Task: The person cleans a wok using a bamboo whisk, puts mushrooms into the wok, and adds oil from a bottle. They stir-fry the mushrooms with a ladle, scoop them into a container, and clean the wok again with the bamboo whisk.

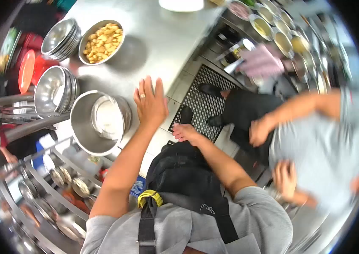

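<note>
My left hand point(151, 103) is stretched out with its fingers extended, at the edge of the steel worktop point(162, 40); it holds nothing. My right hand point(186, 133) is in front of my black apron point(179, 169), empty, its fingers loosely apart. Left of my left hand stands a deep steel pot point(76, 122) at the worktop's corner. Beyond it, a metal bowl point(119, 43) holds yellow-brown chunks of food point(102, 42). Two stacks of steel bowls, a nearer stack point(76, 86) and a farther stack point(77, 40), sit along the left side.
To the right stands a co-worker in a grey shirt point(315, 148), arms blurred. A perforated black mat point(200, 103) covers part of the tiled floor. Several food containers point(283, 42) line the far right counter, near a pink cloth point(262, 61). Pans fill a metal rack point(56, 156) at lower left.
</note>
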Available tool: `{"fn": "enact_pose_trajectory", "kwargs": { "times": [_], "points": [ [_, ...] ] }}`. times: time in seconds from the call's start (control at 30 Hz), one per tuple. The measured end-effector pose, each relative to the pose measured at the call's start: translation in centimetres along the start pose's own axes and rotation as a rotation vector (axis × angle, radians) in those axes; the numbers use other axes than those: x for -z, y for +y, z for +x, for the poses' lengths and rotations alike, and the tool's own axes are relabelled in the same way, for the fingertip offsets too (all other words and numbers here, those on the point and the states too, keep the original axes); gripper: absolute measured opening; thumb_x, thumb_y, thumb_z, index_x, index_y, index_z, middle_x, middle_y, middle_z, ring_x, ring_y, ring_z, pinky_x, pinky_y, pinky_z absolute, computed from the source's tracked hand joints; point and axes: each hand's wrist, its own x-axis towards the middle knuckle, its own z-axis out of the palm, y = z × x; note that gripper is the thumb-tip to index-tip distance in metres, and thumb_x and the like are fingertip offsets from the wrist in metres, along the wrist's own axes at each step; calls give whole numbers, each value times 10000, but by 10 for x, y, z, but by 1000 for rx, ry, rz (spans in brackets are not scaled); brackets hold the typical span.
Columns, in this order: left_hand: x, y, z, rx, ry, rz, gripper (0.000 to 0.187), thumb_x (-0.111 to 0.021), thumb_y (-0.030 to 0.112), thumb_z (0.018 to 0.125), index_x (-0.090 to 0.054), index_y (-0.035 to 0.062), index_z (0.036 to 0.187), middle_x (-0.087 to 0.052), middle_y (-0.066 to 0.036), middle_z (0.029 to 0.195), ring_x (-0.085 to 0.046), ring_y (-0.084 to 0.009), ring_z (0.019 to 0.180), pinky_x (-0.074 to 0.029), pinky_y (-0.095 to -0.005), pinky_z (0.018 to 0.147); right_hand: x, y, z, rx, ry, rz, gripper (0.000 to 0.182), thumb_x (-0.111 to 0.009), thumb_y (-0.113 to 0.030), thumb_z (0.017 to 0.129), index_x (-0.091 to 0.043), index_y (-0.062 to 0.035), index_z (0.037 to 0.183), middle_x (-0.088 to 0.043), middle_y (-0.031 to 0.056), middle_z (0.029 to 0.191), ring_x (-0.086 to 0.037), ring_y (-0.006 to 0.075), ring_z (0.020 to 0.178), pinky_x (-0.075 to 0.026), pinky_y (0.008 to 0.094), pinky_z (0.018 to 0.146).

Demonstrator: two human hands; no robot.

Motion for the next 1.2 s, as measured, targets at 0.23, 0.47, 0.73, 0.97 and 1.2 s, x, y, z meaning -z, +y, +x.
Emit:
{"fn": "enact_pose_trajectory", "kwargs": {
  "times": [0.23, 0.47, 0.73, 0.97, 1.2],
  "points": [
    [-16, -11, -10, -91, 81, 61, 689, -696, 282, 799, -436, 105, 1413, -389, -196, 1477, -313, -362, 1406, -253, -542, 1124, -43, 89, -221, 388, -92, 702, 672, -395, -567, 1001, -616, 36, 1200, -695, 191, 1088, -689, 278, 977, -548, 404, 868],
    [-41, -37, 14, -239, 74, 320, 813, -703, 480, 816, -380, 120, 1470, -431, -175, 1464, -391, -369, 1346, -379, -575, 1017, -126, 229, -357, 608, 610, 553, 412, -605, -396, 957, -636, -42, 1165, -691, 86, 1022, -633, 155, 881, -523, 297, 764],
    [-82, 44, -186, -1065, -4, -495, 477, -608, 162, 883, -509, -44, 1301, -574, -244, 1261, -534, -410, 1189, -414, -471, 1028, -254, 444, -500, 736, 1302, 955, 319, -623, -263, 949, -650, -10, 1141, -674, 44, 927, -613, 102, 789, -510, 252, 706],
    [22, 156, -536, -1005, -550, -1103, 290, -574, 12, 907, -593, -44, 1191, -674, -160, 1070, -658, -245, 947, -527, -328, 837, -345, 606, -613, 642, 2002, 845, 288, -616, -147, 922, -651, 22, 1152, -667, 25, 872, -595, 93, 787, -487, 254, 733],
    [161, 230, -668, -391, -2205, -1508, 691, -414, 525, 993, -464, -57, 1362, -549, -261, 1344, -551, -342, 1237, -423, -436, 1039, -414, 653, -616, 775, 2075, 774, 291, -634, -155, 920, -669, 35, 1137, -685, 32, 913, -598, 83, 814, -479, 239, 737]
  ]
}}
